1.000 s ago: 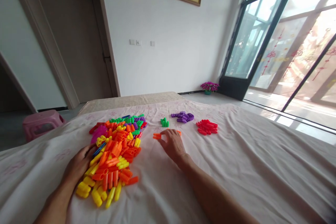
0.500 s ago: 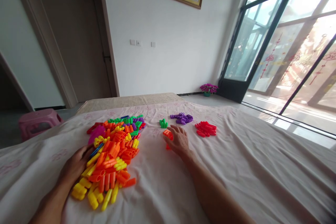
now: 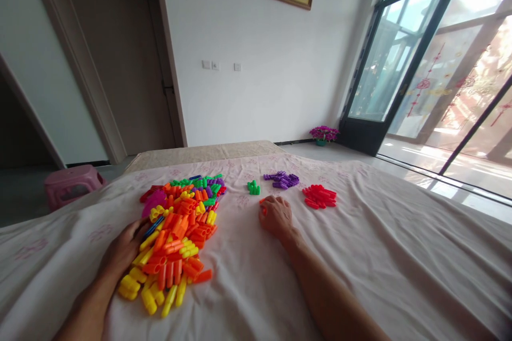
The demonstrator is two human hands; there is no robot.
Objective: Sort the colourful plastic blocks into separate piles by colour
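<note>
A large heap of plastic building pieces [image 3: 176,229], mostly orange and yellow, covers the left middle of the cloth. My left hand [image 3: 130,242] rests against the heap's left side, fingers loosely stretched and partly hidden, beside a blue piece [image 3: 154,228]. Right of the heap, my right hand [image 3: 278,216] is curled down over orange plastic pieces [image 3: 263,206], with only a bit of orange showing past the fingers. Beyond it lie a few green pieces [image 3: 253,187] and a purple group [image 3: 282,179]. A red group [image 3: 320,196] lies to its right.
A pale, wrinkled cloth [image 3: 384,256] covers the surface under the pieces. A pink plastic stool [image 3: 74,184] stands at the left. Purple flowers in a pot [image 3: 323,134] sit on the floor by the glass door [image 3: 370,74].
My right hand has closed over the orange pieces, which showed more plainly before. My left hand stays beside the heap. The whole view has shifted slightly.
</note>
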